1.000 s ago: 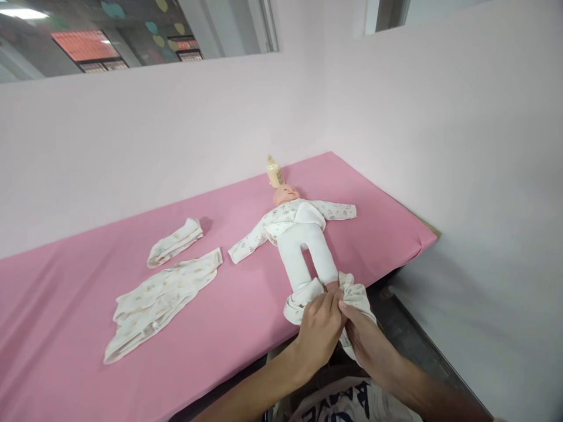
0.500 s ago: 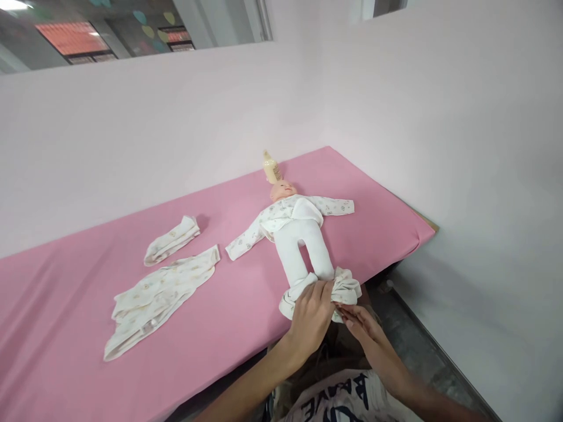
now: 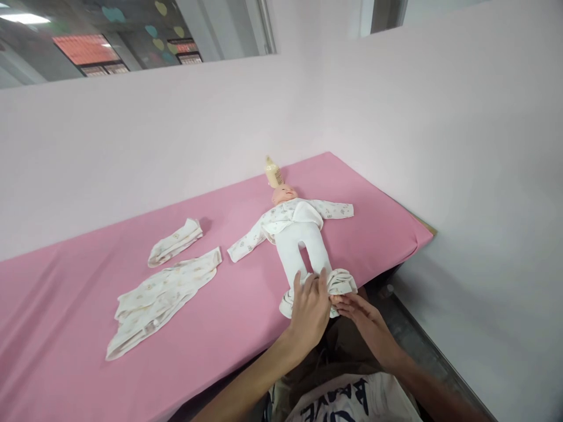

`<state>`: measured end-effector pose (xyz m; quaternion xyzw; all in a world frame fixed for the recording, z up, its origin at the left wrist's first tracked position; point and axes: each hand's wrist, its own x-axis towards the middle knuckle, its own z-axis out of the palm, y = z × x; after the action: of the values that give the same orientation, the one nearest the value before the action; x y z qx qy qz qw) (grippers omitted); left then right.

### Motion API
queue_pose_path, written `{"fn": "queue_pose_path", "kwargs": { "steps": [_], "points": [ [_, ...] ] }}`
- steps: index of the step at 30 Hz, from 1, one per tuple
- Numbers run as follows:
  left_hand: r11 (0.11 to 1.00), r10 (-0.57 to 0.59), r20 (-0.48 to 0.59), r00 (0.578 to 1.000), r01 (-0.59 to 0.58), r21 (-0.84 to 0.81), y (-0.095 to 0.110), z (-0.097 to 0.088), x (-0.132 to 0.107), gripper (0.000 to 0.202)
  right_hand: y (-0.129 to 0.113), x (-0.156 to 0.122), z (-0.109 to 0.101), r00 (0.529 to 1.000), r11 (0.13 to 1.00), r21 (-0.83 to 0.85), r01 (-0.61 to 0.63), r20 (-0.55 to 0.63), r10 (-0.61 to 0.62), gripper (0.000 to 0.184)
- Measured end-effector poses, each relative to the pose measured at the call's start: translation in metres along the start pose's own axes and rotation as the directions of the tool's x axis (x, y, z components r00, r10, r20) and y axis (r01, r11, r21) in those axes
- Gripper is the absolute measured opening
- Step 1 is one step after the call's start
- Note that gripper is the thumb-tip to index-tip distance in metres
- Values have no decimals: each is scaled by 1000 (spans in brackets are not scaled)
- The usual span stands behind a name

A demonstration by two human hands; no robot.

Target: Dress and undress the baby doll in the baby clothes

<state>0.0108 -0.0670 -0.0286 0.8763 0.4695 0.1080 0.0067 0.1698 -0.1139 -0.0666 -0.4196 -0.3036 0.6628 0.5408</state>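
Note:
A baby doll (image 3: 299, 231) lies on its back on the pink table (image 3: 246, 328), head away from me, in a printed white top and with bare white legs. A bunched pair of white printed trousers (image 3: 341, 282) sits at its feet by the near edge. My left hand (image 3: 309, 309) lies over the bunched cloth and the doll's feet, fingers curled on the fabric. My right hand (image 3: 358, 310) pinches the same cloth from the right. A cream feeding bottle (image 3: 273, 172) stands just behind the doll's head.
Two more printed baby garments lie left of the doll: a long one (image 3: 160, 296) spread flat and a small folded one (image 3: 175, 242) behind it. Pale pink walls (image 3: 461, 146) close in the table at the back and right. The floor (image 3: 409, 328) drops away at the table's right end.
Both hands have pushed the bunched trousers up from the table edge toward the doll's feet. My left hand now rests flatter over the feet.

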Motion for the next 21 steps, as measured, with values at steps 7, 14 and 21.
{"fn": "queue_pose_path", "kwargs": {
  "steps": [7, 14, 21],
  "points": [
    [937, -198, -84, 977, 163, -308, -4, 1, 3, 41, -5, 5, 12, 1000, 981, 194, 13, 23, -17, 29],
    [883, -144, 21, 989, 138, -449, -30, -13, 20, 45, -6, 50, -8, 960, 855, -443, 271, 62, -272, 24],
    [903, -37, 95, 995, 74, -423, -49, -11, 33, 45, -9, 82, -38, 893, 476, -778, 410, 236, -384, 39]
  ]
}}
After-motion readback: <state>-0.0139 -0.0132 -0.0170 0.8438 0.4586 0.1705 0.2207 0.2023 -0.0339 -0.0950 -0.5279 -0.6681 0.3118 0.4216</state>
